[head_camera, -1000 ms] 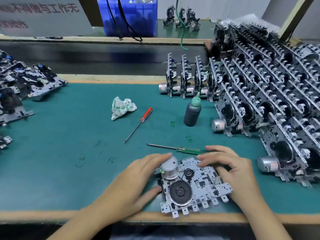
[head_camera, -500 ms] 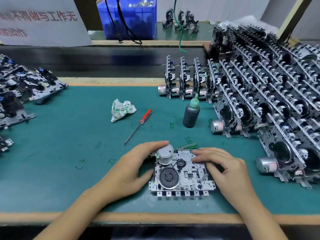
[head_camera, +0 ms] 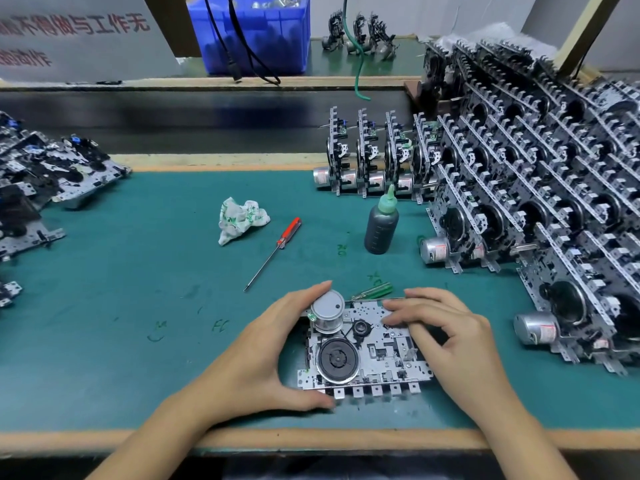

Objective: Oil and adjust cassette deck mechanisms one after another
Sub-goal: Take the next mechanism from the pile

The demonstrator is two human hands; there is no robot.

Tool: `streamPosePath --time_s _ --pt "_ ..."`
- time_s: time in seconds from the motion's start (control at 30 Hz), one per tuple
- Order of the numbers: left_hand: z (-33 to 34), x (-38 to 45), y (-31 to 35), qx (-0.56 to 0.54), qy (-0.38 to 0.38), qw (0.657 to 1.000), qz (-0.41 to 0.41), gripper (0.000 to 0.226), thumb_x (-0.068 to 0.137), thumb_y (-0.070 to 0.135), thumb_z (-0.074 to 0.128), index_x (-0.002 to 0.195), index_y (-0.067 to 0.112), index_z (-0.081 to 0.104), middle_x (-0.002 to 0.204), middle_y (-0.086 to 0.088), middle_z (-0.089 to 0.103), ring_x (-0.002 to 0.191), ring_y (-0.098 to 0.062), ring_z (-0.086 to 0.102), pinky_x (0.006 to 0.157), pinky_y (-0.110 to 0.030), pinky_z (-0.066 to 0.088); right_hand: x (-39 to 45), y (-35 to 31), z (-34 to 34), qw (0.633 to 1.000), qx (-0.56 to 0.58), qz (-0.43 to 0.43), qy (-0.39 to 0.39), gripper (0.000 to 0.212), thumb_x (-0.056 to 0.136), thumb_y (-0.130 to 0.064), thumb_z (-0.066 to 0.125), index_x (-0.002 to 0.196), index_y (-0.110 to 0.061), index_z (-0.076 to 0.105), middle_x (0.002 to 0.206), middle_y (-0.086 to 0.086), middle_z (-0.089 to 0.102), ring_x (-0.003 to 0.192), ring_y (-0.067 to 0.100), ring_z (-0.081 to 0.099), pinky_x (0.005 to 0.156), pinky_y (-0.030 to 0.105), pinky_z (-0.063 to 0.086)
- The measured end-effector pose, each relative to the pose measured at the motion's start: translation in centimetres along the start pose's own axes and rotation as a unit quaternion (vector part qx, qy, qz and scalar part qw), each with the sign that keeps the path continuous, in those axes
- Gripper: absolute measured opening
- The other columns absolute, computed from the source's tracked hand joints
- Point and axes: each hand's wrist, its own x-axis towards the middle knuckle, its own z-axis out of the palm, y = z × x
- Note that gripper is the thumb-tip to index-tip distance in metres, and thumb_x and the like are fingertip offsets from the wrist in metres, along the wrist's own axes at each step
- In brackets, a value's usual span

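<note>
Lying flat at lower centre of the frame, the cassette deck mechanism (head_camera: 363, 351) sat on the green bench (head_camera: 138, 306) near its front edge, motor and flywheel side up. Left hand (head_camera: 263, 355) had its grip clamped on the mechanism's left end: fingers curled over the far edge beside the silver motor (head_camera: 327, 311), thumb hooked at the near left corner. Right hand (head_camera: 453, 337) gripped the right end, fingers bent over the top right of the plate, thumb tucked at the right side. Black flywheel (head_camera: 337, 360) sat below the motor, a small black pulley just right of it.

Green-handled screwdriver (head_camera: 372, 292) lay just behind the mechanism, partly hidden by it. Red-handled screwdriver (head_camera: 277, 249) lay diagonally at mid frame, apart from both hands. Crumpled white and green rag (head_camera: 240, 218) sat left of its handle. Dark oil bottle (head_camera: 381, 225) with green nozzle stood upright right of centre.

Stacked mechanisms (head_camera: 536, 202) stood on edge in rows across the right side of the frame. Another pile of mechanisms (head_camera: 45, 181) lay flat at the left edge. Blue bin (head_camera: 252, 32) with black cables sat top centre, a sign with red characters (head_camera: 76, 32) upper left.
</note>
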Motion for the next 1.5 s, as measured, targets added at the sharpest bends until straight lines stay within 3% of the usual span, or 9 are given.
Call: streamPosePath --time_s 0.5,0.67,0.77,0.83,0.9,0.97,1.03,1.27,1.5 --pt "1.6 -0.1 1.0 0.077 0.054 0.996 -0.004 0.11 0.056 0.055 0.077 0.146 0.04 0.016 0.14 0.028 0.033 0.127 0.009 0.037 0.1 -0.005 0.027 0.1 -0.5 -0.1 1.0 -0.015 -0.007 0.005 0.046 0.072 0.018 0.063 0.075 -0.026 0.075 0.091 -0.021 0.07 0.098 0.002 0.061 0.086 0.014 0.046" --pt "1.2 -0.1 0.9 0.042 0.019 0.999 -0.015 0.115 0.053 0.07 0.077 0.144 0.051 0.008 0.142 0.034 0.025 0.132 0.009 0.03 0.101 -0.002 0.022 0.2 -0.8 -0.1 0.999 -0.022 -0.023 0.036 0.031 0.074 0.001 0.057 0.075 -0.024 0.074 0.088 -0.021 0.069 0.096 0.004 0.059 0.085 0.016 0.046" --pt "1.2 -0.1 1.1 0.07 0.012 0.997 -0.004 0.115 0.055 0.072 0.075 0.145 0.049 0.008 0.141 0.037 0.023 0.13 0.012 0.028 0.103 -0.003 0.02 0.1 -1.5 -0.6 0.996 -0.016 -0.04 0.077 0.02 0.084 -0.011 0.059 0.092 -0.027 0.068 0.096 -0.018 0.066 0.099 0.006 0.056 0.089 0.018 0.042" --pt "1.1 0.0 1.3 0.105 0.024 0.994 0.015 0.112 0.056 0.075 0.071 0.146 0.044 0.01 0.139 0.041 0.022 0.126 0.017 0.026 0.103 -0.005 0.02 0.2 -2.2 -1.5 0.999 0.034 0.006 0.021 0.025 0.085 -0.035 0.056 0.109 -0.039 0.057 0.11 -0.023 0.059 0.11 0.001 0.051 0.095 0.015 0.038" --pt "1.0 0.1 1.5 0.108 0.025 0.994 0.015 0.114 0.055 0.077 0.069 0.146 0.043 0.01 0.138 0.041 0.021 0.125 0.017 0.027 0.103 -0.005 0.02 0.4 -2.8 -2.5 0.991 0.025 0.046 -0.124 0.05 0.077 -0.059 0.054 0.126 -0.051 0.043 0.129 -0.035 0.041 0.126 -0.006 0.037 0.101 0.007 0.027" --pt "1.0 0.1 1.5 0.104 0.018 0.994 0.018 0.12 0.052 0.077 0.07 0.148 0.042 0.007 0.14 0.04 0.02 0.127 0.016 0.026 0.103 -0.006 0.019 0.9 -3.2 -3.0 0.953 -0.112 0.02 -0.282 0.081 0.065 -0.082 0.049 0.136 -0.059 0.019 0.141 -0.044 0.013 0.133 -0.017 0.01 0.106 0.005 0.007" --pt "1.1 0.1 1.5 0.107 0.019 0.994 0.023 0.122 0.052 0.077 0.07 0.149 0.039 0.006 0.141 0.039 0.019 0.127 0.016 0.025 0.103 -0.005 0.019 1.5 -3.6 -3.1 0.895 -0.257 -0.04 -0.362 0.107 0.055 -0.089 0.049 0.144 -0.051 0.004 0.145 -0.038 0.005 0.129 -0.017 0.0 0.101 0.002 -0.011" --pt "1.4 -0.1 1.5 0.11 0.03 0.993 0.023 0.115 0.056 0.061 0.074 0.147 0.042 0.006 0.138 0.041 0.021 0.124 0.018 0.026 0.103 -0.006 0.021 3.0 -5.3 -2.1 0.832 -0.388 -0.089 -0.386 0.131 0.051 -0.076 0.069 0.15 -0.023 0.001 0.138 -0.01 0.03 0.128 0.013 0.031 0.106 0.025 0.022" --pt "1.9 0.0 1.6 0.143 0.074 0.986 0.047 0.114 0.057 0.065 0.07 0.148 0.031 0.012 0.138 0.024 0.031 0.127 0.002 0.036 0.106 -0.01 0.023 3.9 -6.1 -1.8 0.815 -0.432 -0.152 -0.356 0.103 0.061 -0.065 0.064 0.144 -0.019 0.024 0.131 -0.007 0.047 0.111 0.019 0.054 0.086 0.031 0.044"
